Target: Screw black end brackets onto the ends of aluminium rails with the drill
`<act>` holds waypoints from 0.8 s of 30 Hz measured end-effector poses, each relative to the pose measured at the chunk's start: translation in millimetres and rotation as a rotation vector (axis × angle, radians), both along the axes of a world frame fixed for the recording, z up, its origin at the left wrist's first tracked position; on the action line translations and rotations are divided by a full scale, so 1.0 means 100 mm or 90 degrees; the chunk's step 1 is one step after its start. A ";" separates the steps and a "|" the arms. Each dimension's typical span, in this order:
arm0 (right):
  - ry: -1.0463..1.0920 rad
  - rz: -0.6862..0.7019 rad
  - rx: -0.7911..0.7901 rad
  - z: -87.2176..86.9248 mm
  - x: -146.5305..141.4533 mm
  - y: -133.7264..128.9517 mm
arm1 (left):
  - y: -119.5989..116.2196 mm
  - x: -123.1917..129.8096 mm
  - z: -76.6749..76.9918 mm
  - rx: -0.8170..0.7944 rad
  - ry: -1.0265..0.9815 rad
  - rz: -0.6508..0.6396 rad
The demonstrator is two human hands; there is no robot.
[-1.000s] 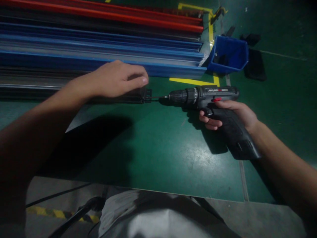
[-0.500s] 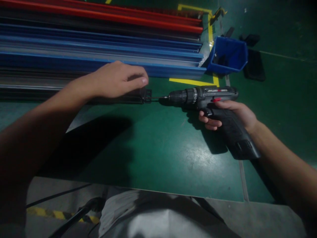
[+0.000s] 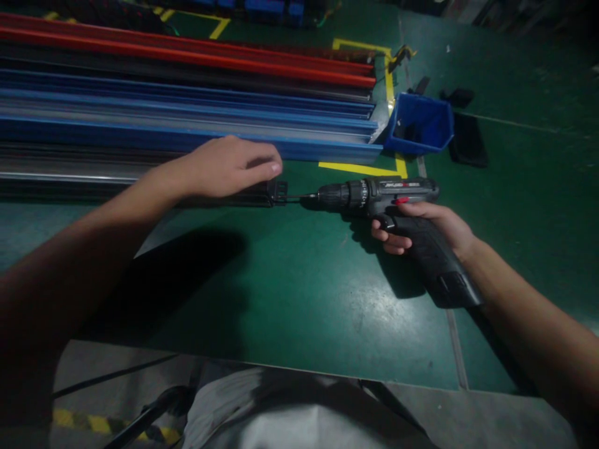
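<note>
A black power drill point(image 3: 402, 196) is gripped by its handle in my right hand point(image 3: 435, 224), lying on its side with the bit pointing left. The long bit point(image 3: 297, 197) reaches the black end piece point(image 3: 279, 193) of a dark rail point(image 3: 70, 174). My left hand point(image 3: 234, 165) is closed over the rail near that end, with thumb and fingers around its upper side. Blue rails point(image 3: 187, 128) lie just behind my left hand.
Red rails point(image 3: 187, 55) lie farther back on the green table point(image 3: 309, 299). At the back right stands a blue bin point(image 3: 421, 128) with small dark items inside, beside a black object point(image 3: 468, 140). Yellow tape point(image 3: 360, 169) marks the table.
The view has tilted up slightly, so the rails, bin and drill appear lower and more of the table's far side shows. Both hands keep the same hold.
</note>
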State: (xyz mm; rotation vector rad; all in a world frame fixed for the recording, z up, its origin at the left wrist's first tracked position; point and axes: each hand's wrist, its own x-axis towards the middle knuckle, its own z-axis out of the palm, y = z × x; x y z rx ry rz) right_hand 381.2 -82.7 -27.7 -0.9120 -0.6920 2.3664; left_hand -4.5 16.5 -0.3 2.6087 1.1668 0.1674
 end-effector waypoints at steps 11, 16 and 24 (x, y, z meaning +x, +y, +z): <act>0.042 0.015 -0.019 -0.02 0.02 0.01 | 0.01 0.00 0.02 -0.011 0.012 -0.008; 0.041 0.008 -0.034 -0.02 0.02 0.01 | 0.02 -0.01 0.00 -0.001 0.013 -0.021; 0.042 0.004 -0.035 -0.01 0.00 0.01 | 0.01 0.00 0.01 0.014 0.009 -0.023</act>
